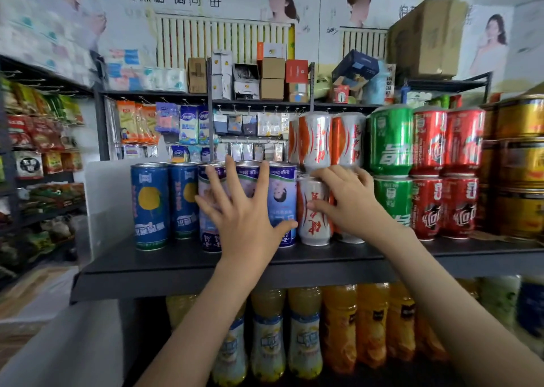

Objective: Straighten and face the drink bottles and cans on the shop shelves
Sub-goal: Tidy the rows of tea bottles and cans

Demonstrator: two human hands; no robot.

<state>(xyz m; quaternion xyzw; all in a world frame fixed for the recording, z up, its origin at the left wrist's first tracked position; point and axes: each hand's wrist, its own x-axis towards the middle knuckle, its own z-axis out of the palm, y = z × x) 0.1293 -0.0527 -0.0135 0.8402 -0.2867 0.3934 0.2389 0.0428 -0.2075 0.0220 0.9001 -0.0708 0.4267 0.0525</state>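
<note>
Shelf [176, 257]: L hand [244, 210] grip open, splayed on purple cans [281, 198]; R hand [350, 201] grip curled round white can [313, 225].

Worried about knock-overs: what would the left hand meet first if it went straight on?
Probably the lavender cans directly behind the spread left hand; it may already touch them, depth is unclear.

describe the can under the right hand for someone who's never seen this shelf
Find the dark shelf of cans above the orange bottles. Between the purple cans and green cans, it is the lower front silver can with orange stripes and red characters, which the right hand grips.
</note>
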